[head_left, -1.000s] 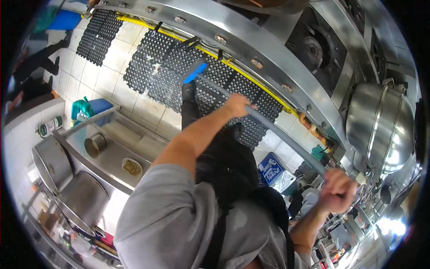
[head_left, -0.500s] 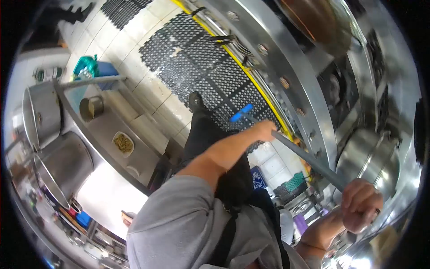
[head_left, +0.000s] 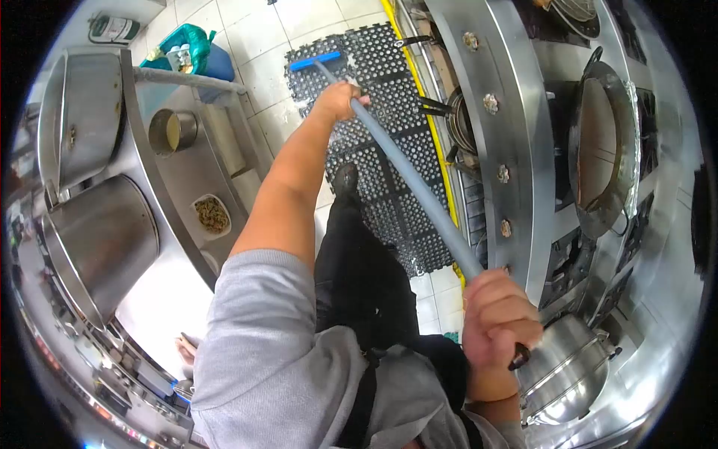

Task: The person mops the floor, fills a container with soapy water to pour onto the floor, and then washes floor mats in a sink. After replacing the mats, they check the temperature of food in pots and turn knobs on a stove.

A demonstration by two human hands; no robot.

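Since half a second ago the broom's blue head (head_left: 315,60) has slid farther out along the black rubber mat (head_left: 389,150), and the gray handle (head_left: 407,176) now runs nearly straight away from the body. Left hand (head_left: 340,99) is clenched around the handle low down; right hand (head_left: 499,318) grips its top end. Beside the mat stand a steel stove front (head_left: 497,135) and a wok (head_left: 598,142); 2 big pots (head_left: 97,239) sit on the worktop (head_left: 187,187) opposite.

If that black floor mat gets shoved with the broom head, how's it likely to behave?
The mat looks like perforated rubber lying flat on wet-looking tile, so it would probably flex and drag rather than slide cleanly. It seems heavy for its thickness. The blue head may catch in its holes, since it sits on the mat's far edge.
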